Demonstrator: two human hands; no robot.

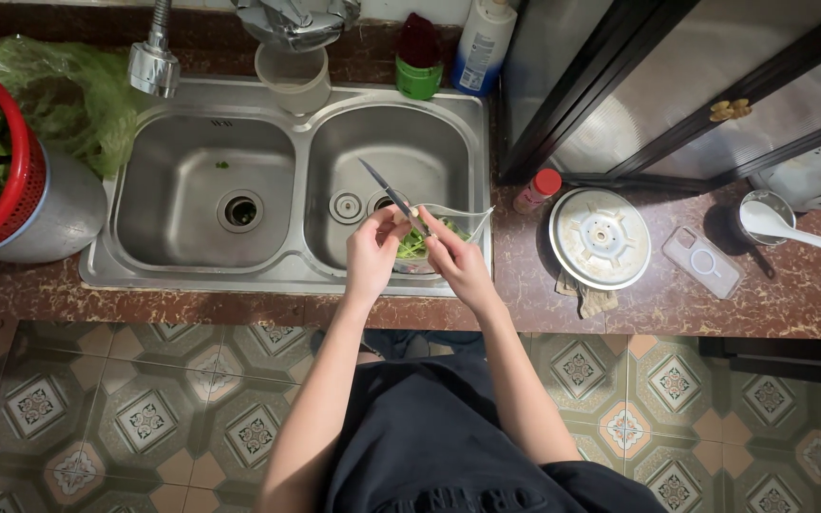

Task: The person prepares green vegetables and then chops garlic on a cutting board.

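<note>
- Dark clothing on the person's body fills the bottom of the view, above a patterned tile floor [144, 418] in green and cream.
- Left hand [372, 252] is curled, fingers pinched together on a bit of green leafy stem [413, 245] over the near rim of the sink's right basin.
- Right hand [456, 258] is closed around the handle of a knife [390, 197], whose blade points up and left over the right basin; the two hands nearly touch.
- Just beneath the hands sits a clear plastic container [472, 220] with green trimmings in it, at the right basin's near right corner.
- Far left, a red colander [21, 190] of leafy greens rests on a metal pot, with a green plastic bag [78, 95] behind it.
- Steel double sink [192, 275] is set into a reddish-brown speckled countertop [791, 304]; the tap head [154, 66] hangs over the left basin.
- Right of the sink lie a red-capped bottle [537, 191], a round metal lid [601, 237], a phone [701, 262] in a clear case and a white spoon [795, 230] in a small cup.
</note>
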